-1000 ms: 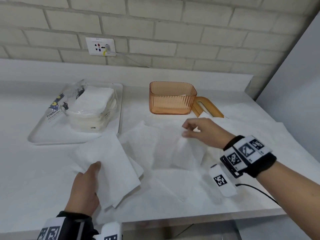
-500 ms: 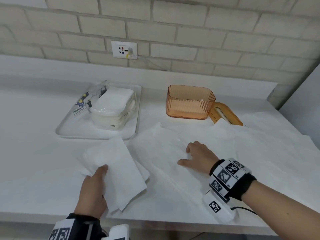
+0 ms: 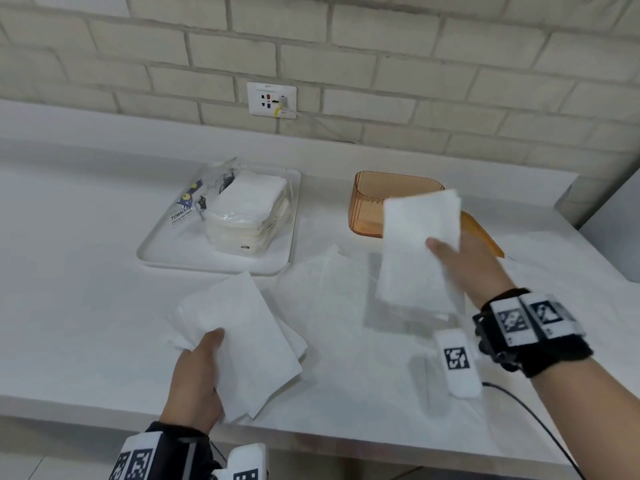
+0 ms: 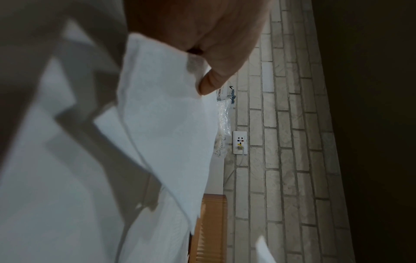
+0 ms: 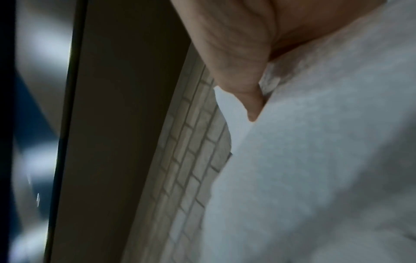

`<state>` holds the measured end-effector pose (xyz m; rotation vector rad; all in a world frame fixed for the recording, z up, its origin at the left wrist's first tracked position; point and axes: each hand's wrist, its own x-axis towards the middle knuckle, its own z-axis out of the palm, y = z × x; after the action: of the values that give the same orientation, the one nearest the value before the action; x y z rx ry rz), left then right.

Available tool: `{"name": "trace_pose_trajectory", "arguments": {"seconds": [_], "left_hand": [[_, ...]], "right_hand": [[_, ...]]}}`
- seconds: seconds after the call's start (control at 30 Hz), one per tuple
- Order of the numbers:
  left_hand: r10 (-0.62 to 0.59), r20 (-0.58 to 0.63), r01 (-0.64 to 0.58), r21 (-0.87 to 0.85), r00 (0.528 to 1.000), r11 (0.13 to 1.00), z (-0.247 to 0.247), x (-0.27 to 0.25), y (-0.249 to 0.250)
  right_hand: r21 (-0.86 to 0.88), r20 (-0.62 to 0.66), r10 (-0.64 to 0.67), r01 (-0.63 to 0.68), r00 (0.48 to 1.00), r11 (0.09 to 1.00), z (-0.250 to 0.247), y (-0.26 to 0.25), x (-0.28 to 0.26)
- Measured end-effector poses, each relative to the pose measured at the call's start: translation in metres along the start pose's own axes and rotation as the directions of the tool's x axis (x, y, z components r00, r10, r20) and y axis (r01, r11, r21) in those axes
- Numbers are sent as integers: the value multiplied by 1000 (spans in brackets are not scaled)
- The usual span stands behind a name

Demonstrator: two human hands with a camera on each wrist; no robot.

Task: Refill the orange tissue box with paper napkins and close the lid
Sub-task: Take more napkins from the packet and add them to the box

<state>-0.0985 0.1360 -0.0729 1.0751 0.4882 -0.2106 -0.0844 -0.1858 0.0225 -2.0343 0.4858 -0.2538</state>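
Observation:
The orange tissue box (image 3: 372, 202) stands open at the back of the white counter, its orange lid (image 3: 483, 237) lying beside it on the right. My right hand (image 3: 460, 258) pinches a folded white napkin (image 3: 415, 251) and holds it lifted in front of the box; the thumb (image 5: 245, 85) presses on the paper (image 5: 326, 160). My left hand (image 3: 197, 372) grips a small stack of folded napkins (image 3: 242, 341) near the front edge, thumb (image 4: 216, 78) on top of the sheets (image 4: 162, 124). One more unfolded napkin (image 3: 322, 289) lies flat between my hands.
A white tray (image 3: 156, 251) at the back left carries an opened plastic pack of napkins (image 3: 249, 213). A wall socket (image 3: 272, 98) with a cable sits in the brick wall behind. A grey panel (image 3: 620, 216) bounds the counter on the right.
My right hand, which lay flat on a napkin on the counter, has picked up a folded napkin and raised it toward the orange box. The left hand has kept its hold on the stack.

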Motion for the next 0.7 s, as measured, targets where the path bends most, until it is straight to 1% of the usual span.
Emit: {"name": "trace_pose_trajectory", "arguments": {"seconds": [0.03,0.07,0.1,0.13,0.17,0.2,0.23,0.27,0.3,0.33,0.37,0.4,0.43,0.47,0.5,0.57,0.63,0.7], "left_hand": [[-2,2,2,-5,1000,1000,0,0,0],[-2,4,2,-7,1000,1000,0,0,0],[-2,7,2,-9,1000,1000,-1,0,0],[-2,9,2,-9,1000,1000,-1,0,-1],[-2,11,2,-11,1000,1000,-1,1,-1],[-1,12,1,-10,1000,1000,-1,1,-1],[-1,15,2,-9,1000,1000,-1,1,-1],[-1,17,1,-9,1000,1000,-2,1,-1],[0,18,0,-10,1000,1000,-3,1,-2],[1,19,-1,-11,1000,1000,-4,1,-2],[2,18,-2,-12,1000,1000,-4,0,-2],[3,17,-3,-15,1000,1000,-5,0,-2],[4,15,-4,-19,1000,1000,-5,0,-2],[5,14,-5,-22,1000,1000,-6,0,-2],[6,10,-6,-23,1000,1000,-7,-1,-2],[12,8,-12,-28,1000,1000,-10,-1,-2],[16,16,-16,-34,1000,999,-12,-1,-1],[18,23,-17,-33,1000,999,-13,-1,-1]], "right_hand": [[107,-13,-6,7,1000,994,-7,-6,1],[211,13,-17,14,1000,977,-12,-12,2],[277,60,-46,28,997,961,-14,-18,1],[281,125,-87,49,988,959,-15,-22,-1],[185,212,-110,71,971,980,-12,-25,-3],[36,327,-109,103,939,994,-7,-27,-7],[-149,442,-66,146,894,978,1,-30,-13],[-331,534,-1,210,845,920,10,-30,-18],[-462,604,58,289,795,838,19,-29,-23],[-514,664,102,353,741,782,29,-25,-26],[-521,713,129,397,689,756,38,-20,-27],[-530,737,147,431,659,730,48,-13,-27],[-552,744,160,461,649,695,56,-6,-26],[-579,741,168,491,650,651,62,0,-26],[-596,733,159,512,661,619,67,6,-24],[-603,718,103,541,688,587,75,15,-25],[-603,704,81,533,705,593,79,23,-27],[-622,665,121,457,737,636,79,28,-27]]}}
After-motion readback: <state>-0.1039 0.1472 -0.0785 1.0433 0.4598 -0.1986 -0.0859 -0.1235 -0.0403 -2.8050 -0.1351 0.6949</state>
